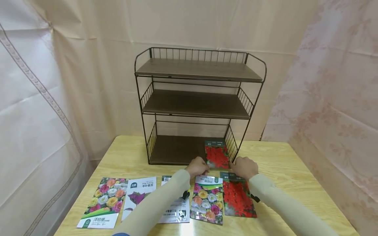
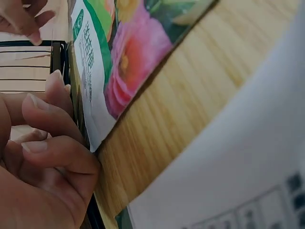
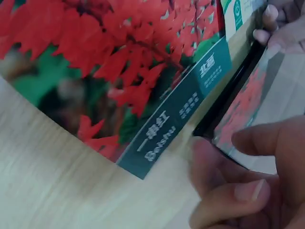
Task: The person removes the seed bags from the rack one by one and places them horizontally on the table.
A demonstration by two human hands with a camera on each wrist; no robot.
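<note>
Pale curtains close off the back and both sides, and the wooden surface [image 1: 283, 164] in front of you carries a three-tier wire shelf rack [image 1: 198, 105] and a row of seed packets.

Your left hand [image 1: 197, 167] and right hand [image 1: 243, 167] sit at the front edge of the rack's bottom shelf, either side of a red-flower packet [image 1: 217, 154] that lies on that shelf at its right end, close to the wire side rail. Your left grip has the fingers curled, tips at the packet's lower left corner; the left wrist view shows fingers [image 2: 52, 124] bent against the dark shelf edge. Your right grip is curled too, with fingers [image 3: 267, 138] at the packet's lower right edge beside the black frame. Whether either grip truly pinches the packet, you cannot tell from these views.

Just below your hands, on the surface, lie a second red-flower packet [image 1: 237, 196] and a mixed-flower packet [image 1: 206, 203], their top edges near your wrists. Further left lie a white packet [image 1: 174, 209] partly under your left sleeve, a purple-leaf packet [image 1: 138, 196] and a large multicolour packet [image 1: 104, 201].

Left of the shelved packet, the bottom shelf shows bare board. The two upper shelves show bare board as well.
</note>
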